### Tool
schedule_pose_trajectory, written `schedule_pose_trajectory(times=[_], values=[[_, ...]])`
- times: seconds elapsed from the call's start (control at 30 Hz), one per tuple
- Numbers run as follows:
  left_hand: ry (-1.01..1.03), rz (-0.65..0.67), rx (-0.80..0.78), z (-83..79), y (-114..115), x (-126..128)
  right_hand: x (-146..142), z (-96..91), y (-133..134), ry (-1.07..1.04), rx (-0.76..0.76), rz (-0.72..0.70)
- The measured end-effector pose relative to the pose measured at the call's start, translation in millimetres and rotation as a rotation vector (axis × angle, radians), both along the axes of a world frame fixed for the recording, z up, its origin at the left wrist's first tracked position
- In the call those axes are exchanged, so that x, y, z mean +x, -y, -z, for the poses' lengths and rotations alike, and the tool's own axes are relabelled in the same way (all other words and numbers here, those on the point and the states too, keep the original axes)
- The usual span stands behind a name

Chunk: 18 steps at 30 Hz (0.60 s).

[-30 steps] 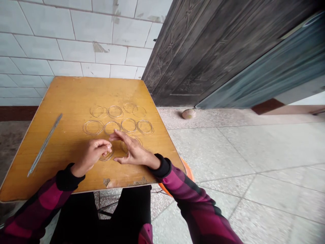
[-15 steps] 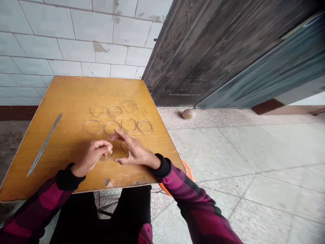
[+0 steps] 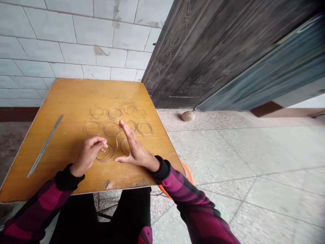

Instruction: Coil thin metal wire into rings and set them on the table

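Here, left hand (image 3: pixel 88 156) over a wire ring (image 3: pixel 106 154), right hand (image 3: pixel 135 151) open

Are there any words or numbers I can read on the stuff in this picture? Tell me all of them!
No words, numbers or signs can be read: none show on the wire rings, the wooden table top, the long metal rod or the dark door, which has only carved patterns.

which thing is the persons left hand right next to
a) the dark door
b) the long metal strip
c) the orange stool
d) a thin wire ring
d: the curled left hand sits right beside a thin wire ring on the wooden table, well away from the long metal strip.
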<state>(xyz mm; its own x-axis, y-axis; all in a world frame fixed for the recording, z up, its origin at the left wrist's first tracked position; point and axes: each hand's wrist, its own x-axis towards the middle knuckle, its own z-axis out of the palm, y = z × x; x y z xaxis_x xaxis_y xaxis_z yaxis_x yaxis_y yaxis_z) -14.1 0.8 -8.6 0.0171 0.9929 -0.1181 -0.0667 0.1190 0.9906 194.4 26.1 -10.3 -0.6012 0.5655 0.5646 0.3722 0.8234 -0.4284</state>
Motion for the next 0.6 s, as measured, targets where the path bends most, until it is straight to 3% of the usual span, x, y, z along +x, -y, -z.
schedule_pose_trajectory(times=[0.13, 0.33, 0.6], values=[[0.031, 0.008, -0.025, -0.5, 1.1, 3.7, -5.0, 5.2, 4.6, 0.073, 0.143, 0.078], [0.110, 0.106, -0.130, 1.7, 6.9, 11.7, -12.2, 15.5, 5.3, 0.052, 0.261, 0.047], [0.107, 0.169, -0.156, 7.6, 11.8, 17.1, -16.2, 17.5, 7.9, -0.057, -0.010, -0.167]])
